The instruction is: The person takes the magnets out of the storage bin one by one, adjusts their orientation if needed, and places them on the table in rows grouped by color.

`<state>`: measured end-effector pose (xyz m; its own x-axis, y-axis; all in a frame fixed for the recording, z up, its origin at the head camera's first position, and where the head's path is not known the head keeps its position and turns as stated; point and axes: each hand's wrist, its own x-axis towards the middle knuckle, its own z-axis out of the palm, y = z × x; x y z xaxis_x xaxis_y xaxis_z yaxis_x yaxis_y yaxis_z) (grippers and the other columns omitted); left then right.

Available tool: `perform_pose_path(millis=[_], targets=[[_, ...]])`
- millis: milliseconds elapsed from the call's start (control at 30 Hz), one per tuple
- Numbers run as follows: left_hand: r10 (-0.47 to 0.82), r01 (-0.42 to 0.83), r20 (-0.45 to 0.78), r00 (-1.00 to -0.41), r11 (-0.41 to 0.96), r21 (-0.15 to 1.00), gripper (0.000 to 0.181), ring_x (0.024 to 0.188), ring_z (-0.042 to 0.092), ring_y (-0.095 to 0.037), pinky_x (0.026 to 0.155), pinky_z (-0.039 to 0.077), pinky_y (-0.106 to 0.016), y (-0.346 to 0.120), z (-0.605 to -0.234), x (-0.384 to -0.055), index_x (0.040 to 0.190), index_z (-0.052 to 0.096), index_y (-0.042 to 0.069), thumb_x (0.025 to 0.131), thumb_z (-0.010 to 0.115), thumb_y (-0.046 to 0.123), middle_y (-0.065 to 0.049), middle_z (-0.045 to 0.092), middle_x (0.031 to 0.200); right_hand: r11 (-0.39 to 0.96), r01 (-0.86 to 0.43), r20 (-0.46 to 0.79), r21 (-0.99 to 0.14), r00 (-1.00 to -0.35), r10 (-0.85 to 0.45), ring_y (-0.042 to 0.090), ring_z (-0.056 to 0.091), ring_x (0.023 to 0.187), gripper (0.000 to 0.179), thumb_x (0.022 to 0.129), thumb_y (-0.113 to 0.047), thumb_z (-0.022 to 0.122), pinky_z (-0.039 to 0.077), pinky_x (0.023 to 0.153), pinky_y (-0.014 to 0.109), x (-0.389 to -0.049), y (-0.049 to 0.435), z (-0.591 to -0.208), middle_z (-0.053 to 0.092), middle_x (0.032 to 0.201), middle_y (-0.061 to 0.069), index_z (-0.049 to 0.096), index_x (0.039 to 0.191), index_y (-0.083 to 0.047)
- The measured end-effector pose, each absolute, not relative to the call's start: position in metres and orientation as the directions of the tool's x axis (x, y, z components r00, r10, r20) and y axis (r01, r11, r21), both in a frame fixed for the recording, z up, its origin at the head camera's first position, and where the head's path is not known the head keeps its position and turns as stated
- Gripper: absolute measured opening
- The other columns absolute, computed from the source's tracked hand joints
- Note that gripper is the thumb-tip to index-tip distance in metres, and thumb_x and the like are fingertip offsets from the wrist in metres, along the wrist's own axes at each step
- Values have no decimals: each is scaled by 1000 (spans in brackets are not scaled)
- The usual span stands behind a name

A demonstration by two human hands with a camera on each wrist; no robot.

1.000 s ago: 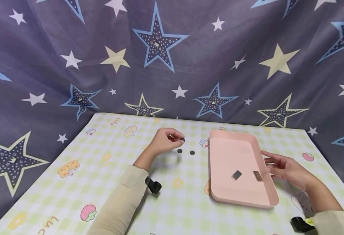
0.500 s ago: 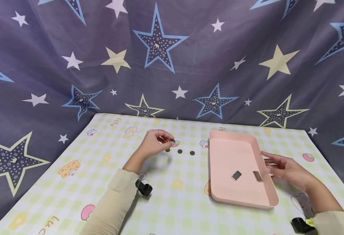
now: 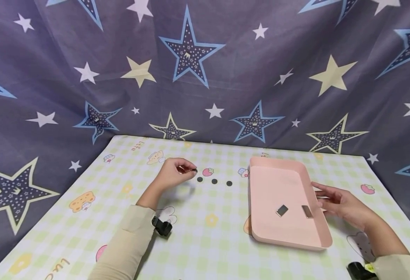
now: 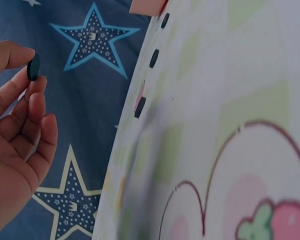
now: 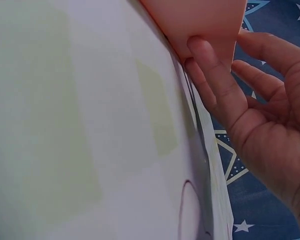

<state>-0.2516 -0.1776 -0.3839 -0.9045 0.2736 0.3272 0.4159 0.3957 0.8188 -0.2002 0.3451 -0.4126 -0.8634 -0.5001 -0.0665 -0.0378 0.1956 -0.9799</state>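
Black and round, a small disc point(image 4: 34, 67) sits at the fingertips of the left hand point(image 3: 173, 173), pinched between thumb and index finger; the other fingers curl loosely behind it towards the palm. Hand and disc are raised above the checked tablecloth point(image 3: 197, 249). Three more black discs lie flat on the cloth in a spaced row to the right of the hand: the first disc point(image 3: 199, 179) is just beside the fingertips, the middle disc point(image 3: 214, 181) a little further along, and the last disc point(image 3: 229, 183) nearest the pink tray point(image 3: 275, 182). A printed strawberry point(image 3: 208, 172) shows behind the row.

The right hand point(image 3: 346, 206) is at the tray's right side, its fingers spread apart, with some fingertips touching the outer wall. Inside the tray lie two rectangular pieces: a tilted piece point(image 3: 282, 210) near the middle and another piece point(image 3: 307, 211) close to the right wall.
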Motion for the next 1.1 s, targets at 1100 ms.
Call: perform_pose_path(millis=[1100], targets=[[303, 323, 167, -938, 593, 738, 9, 70, 60, -15, 67, 51, -28, -205, -408, -284, 88, 76, 4, 79, 77, 5, 0, 70, 77, 148, -38, -48, -988, -843, -535, 13, 62, 111, 59, 101, -1, 49, 56, 83, 38, -203, 348, -413, 60, 126, -5, 25, 154, -5]])
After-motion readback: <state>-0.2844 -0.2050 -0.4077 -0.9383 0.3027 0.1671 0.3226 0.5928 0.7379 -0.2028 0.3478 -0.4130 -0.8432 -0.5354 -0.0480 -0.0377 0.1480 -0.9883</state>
